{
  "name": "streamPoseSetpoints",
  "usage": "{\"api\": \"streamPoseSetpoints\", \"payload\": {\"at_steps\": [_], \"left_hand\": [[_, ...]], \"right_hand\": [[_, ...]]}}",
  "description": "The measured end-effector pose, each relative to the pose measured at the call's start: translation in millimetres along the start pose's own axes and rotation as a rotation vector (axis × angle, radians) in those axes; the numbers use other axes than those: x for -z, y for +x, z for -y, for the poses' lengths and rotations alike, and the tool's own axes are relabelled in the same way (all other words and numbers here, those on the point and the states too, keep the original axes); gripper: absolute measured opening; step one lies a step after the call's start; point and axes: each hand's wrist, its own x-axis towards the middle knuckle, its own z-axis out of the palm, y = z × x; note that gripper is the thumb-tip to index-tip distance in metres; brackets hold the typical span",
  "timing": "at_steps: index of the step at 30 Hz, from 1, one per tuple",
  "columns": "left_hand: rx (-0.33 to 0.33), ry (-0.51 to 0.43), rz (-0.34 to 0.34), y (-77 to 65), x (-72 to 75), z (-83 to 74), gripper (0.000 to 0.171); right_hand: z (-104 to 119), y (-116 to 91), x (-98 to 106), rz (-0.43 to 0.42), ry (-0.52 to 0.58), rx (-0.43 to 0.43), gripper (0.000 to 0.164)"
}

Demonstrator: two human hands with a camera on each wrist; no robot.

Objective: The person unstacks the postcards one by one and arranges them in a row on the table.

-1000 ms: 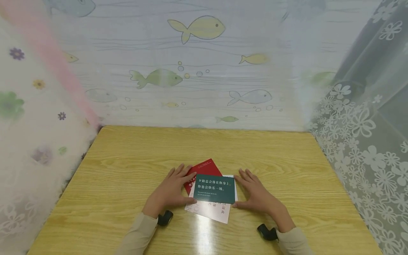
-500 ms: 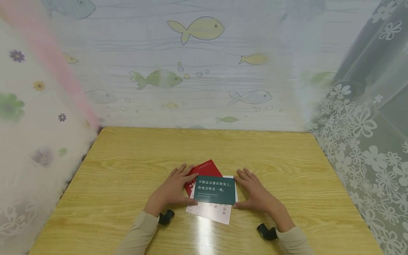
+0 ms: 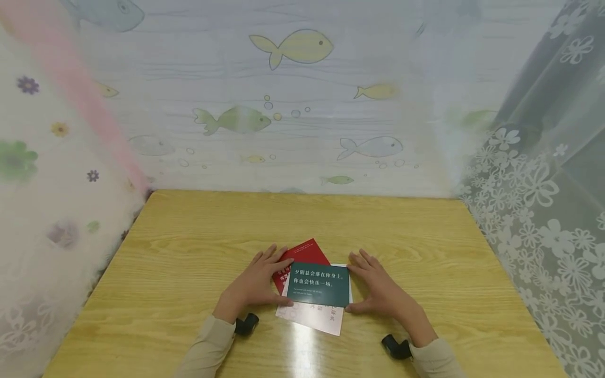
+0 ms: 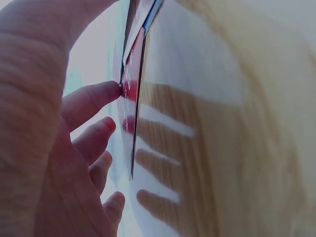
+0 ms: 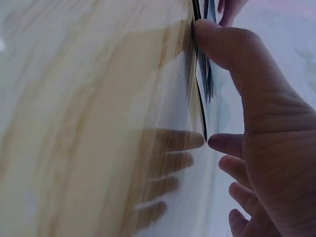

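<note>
Both hands flank the small pile on the wood table [image 3: 406, 226]. The green card [image 3: 317, 286] is on top, approx level, text facing us. Under it: red card [image 3: 309, 251], turned at an angle, sticking out up & L; pale pink card [image 3: 309, 321], showing below. A white edge shows at R; can't tell if it's a separate card.

L hand [image 3: 248, 283]: thumb at green card's lower L corner, index at upper L, fingers spread & fairly straight, not curled round anything we can see. In L wrist view the index tip reaches the red card; contact w/ the green one is uncertain. R hand [image 3: 380, 289]: mirror pose, thumb & index well apart. In R wrist view the thumb tip is against the card edges, index just beside a card corner.

Step, as we judge it: steadying or lining up the top card by its short ends. To do it well, we'd keep pressure light & equal both sides; thin card would prob. buckle if squeezed endwise. Best to work thumbs & indexes as pairs, one tip per corner, so it doesn't pivot. Watch L index: pressing there could drag the red card along. If the pile needs squaring, we'd turn the red one first, b/c it's most askew, then tap edges against the table. Black wrist gear [image 3: 397, 347] sits low near R cuff; we'd keep it from snagging the pink card.
</note>
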Motion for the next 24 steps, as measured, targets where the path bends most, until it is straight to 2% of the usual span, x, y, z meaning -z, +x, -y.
{"api": "streamPoseSetpoints", "payload": {"at_steps": [13, 17, 24], "left_hand": [[-0.021, -0.021, -0.019, -7.8, 0.4, 3.2, 0.099], [-0.033, -0.044, -0.050, -9.3, -0.4, 6.7, 0.100], [-0.099, -0.047, -0.127, -10.7, 1.9, 10.7, 0.100]], "right_hand": [[0, 0, 0, -0.094, -0.007, 0.112, 0.094], [-1, 0, 0, -0.129, 0.009, 0.141, 0.095], [1, 1, 2, -0.165, 0.007, 0.152, 0.098]]}}
